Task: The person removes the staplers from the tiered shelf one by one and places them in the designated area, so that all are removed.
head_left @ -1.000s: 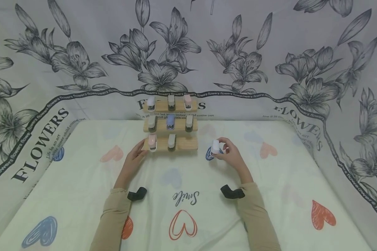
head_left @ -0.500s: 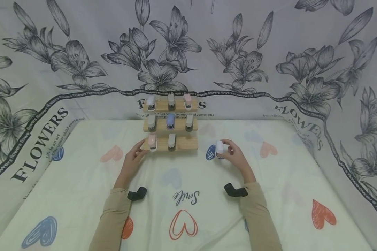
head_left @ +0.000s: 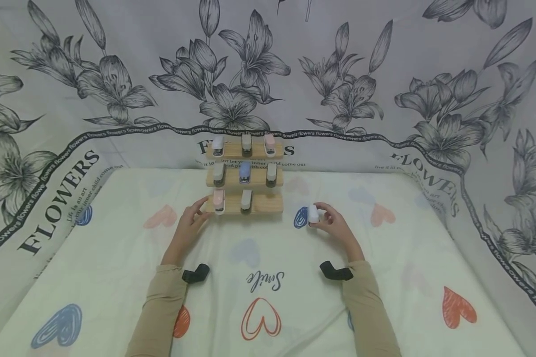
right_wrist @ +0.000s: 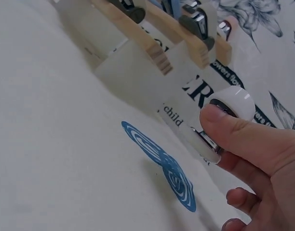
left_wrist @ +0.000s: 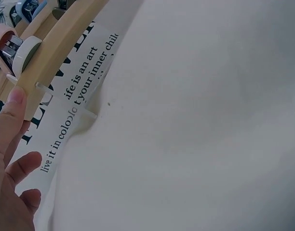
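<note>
My right hand (head_left: 332, 223) pinches a small white stapler (head_left: 313, 214) between thumb and fingers, to the right of the shelf. In the right wrist view the thumb lies across the stapler (right_wrist: 234, 102), whose metal part partly shows. My left hand (head_left: 189, 225) holds the left end of the lowest board of a three-tier wooden shelf (head_left: 268, 203). The left wrist view has its thumb (left_wrist: 15, 101) pressed on the board's end, with a finger behind it. Beside that thumb stands a pink stapler (head_left: 218, 201), and a grey stapler (head_left: 246, 201) is in the middle of the same board.
On the middle board are a blue stapler (head_left: 244, 172) and two greyish ones. The top board carries a white stapler (head_left: 218, 146), a grey one and a pink one (head_left: 270, 145). A heart-printed cloth (head_left: 250, 267) covers the table; a flower-printed curtain (head_left: 339, 44) hangs behind.
My right hand has shifted slightly right, away from the shelf, with the white stapler in its fingers. My left hand stays at the board's end.
</note>
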A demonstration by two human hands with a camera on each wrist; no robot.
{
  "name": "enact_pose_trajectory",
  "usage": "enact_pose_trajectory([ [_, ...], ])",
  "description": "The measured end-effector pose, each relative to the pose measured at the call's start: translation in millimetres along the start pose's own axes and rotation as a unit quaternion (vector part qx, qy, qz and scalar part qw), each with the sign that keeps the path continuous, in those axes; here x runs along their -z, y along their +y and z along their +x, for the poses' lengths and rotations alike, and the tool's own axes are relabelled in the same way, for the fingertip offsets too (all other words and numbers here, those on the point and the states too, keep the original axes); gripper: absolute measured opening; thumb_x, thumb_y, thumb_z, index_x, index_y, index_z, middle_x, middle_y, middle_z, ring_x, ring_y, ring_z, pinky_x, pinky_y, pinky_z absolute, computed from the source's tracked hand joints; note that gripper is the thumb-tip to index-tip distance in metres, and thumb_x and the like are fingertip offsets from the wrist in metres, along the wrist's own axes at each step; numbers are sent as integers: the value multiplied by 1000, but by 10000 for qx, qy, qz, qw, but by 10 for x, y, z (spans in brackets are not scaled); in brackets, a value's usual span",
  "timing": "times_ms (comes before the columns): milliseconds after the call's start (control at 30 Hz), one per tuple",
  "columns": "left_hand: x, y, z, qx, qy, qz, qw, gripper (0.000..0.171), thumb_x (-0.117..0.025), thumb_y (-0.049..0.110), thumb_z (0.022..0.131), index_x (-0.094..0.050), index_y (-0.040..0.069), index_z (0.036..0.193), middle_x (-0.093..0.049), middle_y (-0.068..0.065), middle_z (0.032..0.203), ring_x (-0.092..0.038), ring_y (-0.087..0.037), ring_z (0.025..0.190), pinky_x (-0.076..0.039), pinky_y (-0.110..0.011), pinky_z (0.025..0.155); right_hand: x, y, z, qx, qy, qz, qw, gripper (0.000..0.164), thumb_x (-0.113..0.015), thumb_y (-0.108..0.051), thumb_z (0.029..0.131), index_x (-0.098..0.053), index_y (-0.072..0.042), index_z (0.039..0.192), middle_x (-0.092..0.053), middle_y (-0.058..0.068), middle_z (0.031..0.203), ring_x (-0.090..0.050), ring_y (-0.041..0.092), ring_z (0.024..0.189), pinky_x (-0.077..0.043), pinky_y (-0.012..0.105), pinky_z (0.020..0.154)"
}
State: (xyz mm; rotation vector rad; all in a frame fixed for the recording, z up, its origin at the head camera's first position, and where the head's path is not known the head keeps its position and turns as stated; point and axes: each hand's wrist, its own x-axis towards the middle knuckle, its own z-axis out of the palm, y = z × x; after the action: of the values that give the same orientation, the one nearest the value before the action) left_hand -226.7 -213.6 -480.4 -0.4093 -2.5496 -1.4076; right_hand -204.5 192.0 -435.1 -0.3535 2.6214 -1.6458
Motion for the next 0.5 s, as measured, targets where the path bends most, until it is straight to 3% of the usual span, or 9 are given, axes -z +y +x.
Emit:
enact_pose_trajectory([
  [200, 9, 34, -25, 25, 8, 41, 10000, 47, -52, 23, 92, -38, 7, 135, -48, -13, 94, -37, -22, 83, -32, -35, 65, -14, 87, 18, -82, -121, 29, 9999, 57, -71, -1, 75, -44, 5, 125, -47, 21, 120, -38, 33, 87, -33, 32, 67],
  [500, 3, 58, -25, 48, -42, 18, 10000, 48, -52, 23, 92, -37, 7, 135, -50, -16, 106, -41, -25, 92, -33, -37, 70, -27, 450, 127, -172, 27, -220, 9996, 60, -75, -12, 73, -48, -5, 127, -49, 12, 121, -39, 22, 81, -33, 32, 67],
])
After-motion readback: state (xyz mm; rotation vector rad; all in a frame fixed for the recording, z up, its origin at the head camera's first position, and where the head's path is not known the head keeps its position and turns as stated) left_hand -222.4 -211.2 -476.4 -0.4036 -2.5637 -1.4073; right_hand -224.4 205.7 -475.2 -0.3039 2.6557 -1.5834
